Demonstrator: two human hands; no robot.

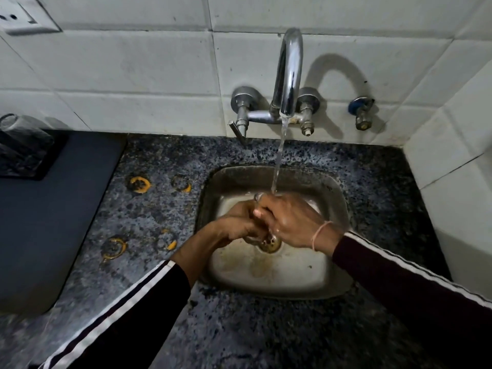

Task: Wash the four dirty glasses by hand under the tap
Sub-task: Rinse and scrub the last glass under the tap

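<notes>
Over the steel sink (pixel 332 275) both hands meet around a clear glass (pixel 258 197), mostly hidden by fingers; only its rim shows at the top. My left hand (pixel 237 222) wraps it from the left and below. My right hand (pixel 288 222) covers it from the right. Water (pixel 278 161) runs from the chrome tap (pixel 288 75) onto the rim and my right fingers. Upturned clear glasses (pixel 18 139) stand on a dark mat (pixel 53 209) at the far left, cut off by the frame edge.
Speckled granite counter (pixel 159 209) surrounds the sink, marked with several orange ring stains (pixel 138 184). The drain (pixel 270 243) sits under my hands. A tiled wall stands close behind and on the right, with a blue-capped valve (pixel 360 113) and a socket (pixel 18 14).
</notes>
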